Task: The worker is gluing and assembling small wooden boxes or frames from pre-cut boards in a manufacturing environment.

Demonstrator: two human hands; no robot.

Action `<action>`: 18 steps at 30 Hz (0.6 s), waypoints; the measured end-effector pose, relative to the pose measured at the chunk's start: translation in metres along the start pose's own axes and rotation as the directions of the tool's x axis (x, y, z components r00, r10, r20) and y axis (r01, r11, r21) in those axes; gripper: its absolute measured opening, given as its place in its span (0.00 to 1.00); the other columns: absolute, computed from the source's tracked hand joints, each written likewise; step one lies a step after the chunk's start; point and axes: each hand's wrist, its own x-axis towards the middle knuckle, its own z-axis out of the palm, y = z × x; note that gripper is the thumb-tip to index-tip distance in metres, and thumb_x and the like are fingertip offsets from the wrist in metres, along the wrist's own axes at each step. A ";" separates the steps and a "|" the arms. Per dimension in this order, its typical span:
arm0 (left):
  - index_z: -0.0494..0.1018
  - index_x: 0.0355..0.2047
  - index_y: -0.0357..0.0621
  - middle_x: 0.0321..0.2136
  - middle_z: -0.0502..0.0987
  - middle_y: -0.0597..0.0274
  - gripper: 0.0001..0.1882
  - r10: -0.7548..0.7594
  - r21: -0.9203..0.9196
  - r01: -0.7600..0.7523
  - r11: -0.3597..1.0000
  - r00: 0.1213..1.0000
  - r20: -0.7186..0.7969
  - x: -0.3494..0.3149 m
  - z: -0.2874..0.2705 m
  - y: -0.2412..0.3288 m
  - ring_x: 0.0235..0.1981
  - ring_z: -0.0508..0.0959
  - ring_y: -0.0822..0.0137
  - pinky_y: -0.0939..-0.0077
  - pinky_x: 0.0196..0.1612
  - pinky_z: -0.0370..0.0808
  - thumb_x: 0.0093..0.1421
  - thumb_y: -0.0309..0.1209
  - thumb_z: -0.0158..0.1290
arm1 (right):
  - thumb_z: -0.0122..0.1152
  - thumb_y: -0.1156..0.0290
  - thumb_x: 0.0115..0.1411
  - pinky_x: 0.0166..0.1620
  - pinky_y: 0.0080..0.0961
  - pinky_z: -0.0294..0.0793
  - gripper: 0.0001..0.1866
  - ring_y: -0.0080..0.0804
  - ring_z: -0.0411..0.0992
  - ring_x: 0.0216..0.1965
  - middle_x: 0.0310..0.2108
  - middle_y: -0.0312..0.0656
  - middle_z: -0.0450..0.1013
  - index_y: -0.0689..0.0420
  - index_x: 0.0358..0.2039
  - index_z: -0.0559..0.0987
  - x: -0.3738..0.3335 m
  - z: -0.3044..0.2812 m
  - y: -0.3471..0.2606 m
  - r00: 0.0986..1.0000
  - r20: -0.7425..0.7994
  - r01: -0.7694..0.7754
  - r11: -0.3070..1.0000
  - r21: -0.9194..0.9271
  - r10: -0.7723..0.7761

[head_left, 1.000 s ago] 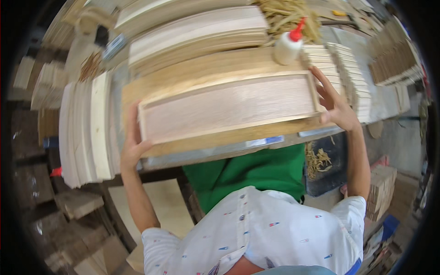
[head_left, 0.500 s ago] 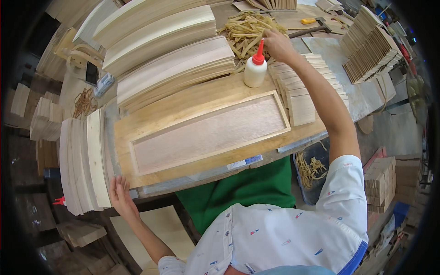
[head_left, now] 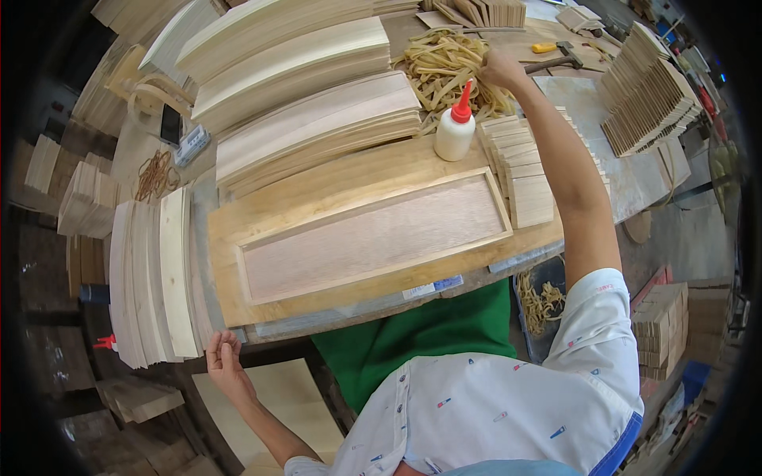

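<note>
At the far side of the table my right hand (head_left: 502, 70) is at the right edge of a heap of flat tan bands (head_left: 444, 67). Its fingers look closed, but what they hold is hidden. A white glue bottle (head_left: 455, 136) with a red nozzle stands upright just nearer than the heap. In front of me, a shallow wooden frame with a pinkish panel inside (head_left: 377, 236) lies on a wider wooden board (head_left: 317, 190). My left hand (head_left: 227, 361) hovers by the table's near left edge, fingers loosely bent and apart, with nothing in them.
Long thin boards (head_left: 317, 115) are stacked behind the panel, and more boards (head_left: 163, 278) stand at the left. Short slats (head_left: 520, 170) lie under my right forearm. A hammer (head_left: 559, 57) and stacked wooden pieces (head_left: 651, 91) are at the far right. A bin of bands (head_left: 541, 305) sits below the edge.
My right hand stays at the band heap, shifting slightly along its right side. My left hand has drawn off the table edge toward me, its fingers bending more. The whole view has shifted a little.
</note>
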 end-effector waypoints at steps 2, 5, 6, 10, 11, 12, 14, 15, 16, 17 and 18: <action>0.69 0.52 0.35 0.44 0.76 0.56 0.15 0.002 -0.001 -0.002 1.000 1.000 0.003 -0.003 0.005 0.005 0.46 0.76 0.67 0.70 0.51 0.72 0.65 0.25 0.48 | 0.53 0.68 0.55 0.47 0.45 0.73 0.15 0.55 0.74 0.44 0.40 0.59 0.76 0.63 0.38 0.79 -0.007 0.005 -0.003 0.997 0.050 -0.064 0.996 0.058 0.061; 0.69 0.51 0.34 0.44 0.76 0.56 0.15 0.025 0.008 -0.025 1.000 1.000 0.000 -0.001 0.002 0.009 0.45 0.76 0.67 0.70 0.51 0.73 0.65 0.25 0.49 | 0.52 0.68 0.55 0.46 0.44 0.73 0.14 0.55 0.75 0.43 0.39 0.59 0.76 0.63 0.37 0.79 -0.005 -0.006 -0.005 0.999 0.010 -0.049 0.985 0.165 0.048; 0.69 0.51 0.34 0.44 0.76 0.55 0.14 0.049 0.020 -0.049 0.999 0.999 -0.008 0.000 0.002 0.009 0.45 0.77 0.66 0.71 0.51 0.73 0.65 0.24 0.49 | 0.52 0.67 0.55 0.46 0.43 0.73 0.14 0.58 0.74 0.41 0.36 0.60 0.76 0.63 0.34 0.79 -0.003 -0.011 -0.002 0.999 -0.029 -0.013 0.985 0.173 0.018; 0.70 0.49 0.33 0.44 0.76 0.53 0.13 0.204 0.157 -0.199 0.967 0.979 -0.017 0.001 0.023 0.025 0.43 0.77 0.66 0.71 0.50 0.74 0.64 0.23 0.49 | 0.58 0.67 0.55 0.30 0.30 0.73 0.12 0.33 0.73 0.24 0.25 0.46 0.76 0.61 0.36 0.76 -0.017 -0.063 -0.014 0.953 -0.301 0.123 0.890 0.439 0.017; 0.71 0.49 0.32 0.44 0.76 0.53 0.13 0.257 0.212 -0.250 0.945 0.966 -0.002 0.001 0.037 0.036 0.42 0.78 0.66 0.71 0.50 0.74 0.64 0.23 0.49 | 0.58 0.69 0.57 0.30 0.28 0.74 0.11 0.30 0.73 0.24 0.26 0.43 0.75 0.60 0.39 0.74 -0.022 -0.076 -0.011 0.961 -0.274 0.143 0.792 0.593 0.031; 0.71 0.49 0.32 0.44 0.76 0.53 0.14 0.292 0.224 -0.289 0.931 0.956 0.021 -0.002 0.051 0.048 0.42 0.78 0.66 0.71 0.50 0.74 0.64 0.22 0.50 | 0.58 0.71 0.58 0.30 0.27 0.74 0.12 0.27 0.72 0.24 0.27 0.40 0.75 0.59 0.42 0.72 -0.025 -0.090 -0.013 0.968 -0.247 0.162 0.663 0.731 0.035; 0.71 0.49 0.31 0.43 0.77 0.52 0.14 0.354 0.250 -0.357 0.900 0.933 0.059 -0.011 0.081 0.070 0.42 0.78 0.66 0.72 0.50 0.74 0.63 0.20 0.50 | 0.59 0.71 0.57 0.30 0.26 0.74 0.09 0.27 0.72 0.24 0.25 0.39 0.74 0.58 0.37 0.73 -0.063 -0.124 -0.042 0.979 -0.199 0.203 0.399 0.894 -0.052; 0.70 0.50 0.31 0.45 0.76 0.52 0.16 0.359 0.201 -0.378 0.904 0.925 0.124 -0.017 0.096 0.079 0.43 0.77 0.65 0.71 0.50 0.74 0.61 0.20 0.52 | 0.59 0.70 0.57 0.30 0.26 0.74 0.07 0.27 0.72 0.25 0.24 0.39 0.74 0.57 0.35 0.73 -0.088 -0.139 -0.062 0.978 -0.182 0.203 0.246 0.948 -0.107; 0.70 0.51 0.32 0.46 0.76 0.52 0.18 0.366 0.149 -0.395 0.907 0.912 0.185 -0.023 0.114 0.089 0.44 0.77 0.64 0.71 0.51 0.73 0.59 0.19 0.53 | 0.59 0.70 0.58 0.29 0.24 0.73 0.05 0.25 0.72 0.25 0.24 0.39 0.74 0.57 0.33 0.74 -0.112 -0.155 -0.080 0.982 -0.071 0.107 0.205 0.973 -0.176; 0.69 0.52 0.33 0.48 0.75 0.52 0.21 0.439 0.118 -0.483 0.868 0.855 0.276 -0.026 0.140 0.098 0.46 0.76 0.63 0.70 0.51 0.73 0.58 0.20 0.55 | 0.58 0.70 0.59 0.29 0.22 0.72 0.04 0.23 0.71 0.24 0.23 0.38 0.74 0.56 0.30 0.75 -0.140 -0.166 -0.097 0.970 0.040 0.004 0.180 0.984 -0.241; 0.68 0.54 0.34 0.49 0.74 0.51 0.24 0.502 0.077 -0.564 0.822 0.783 0.368 -0.028 0.172 0.110 0.48 0.76 0.62 0.69 0.52 0.72 0.56 0.20 0.57 | 0.58 0.68 0.59 0.25 0.20 0.68 0.06 0.20 0.69 0.21 0.22 0.38 0.74 0.57 0.33 0.75 -0.170 -0.168 -0.116 0.952 0.028 0.041 0.216 0.975 -0.305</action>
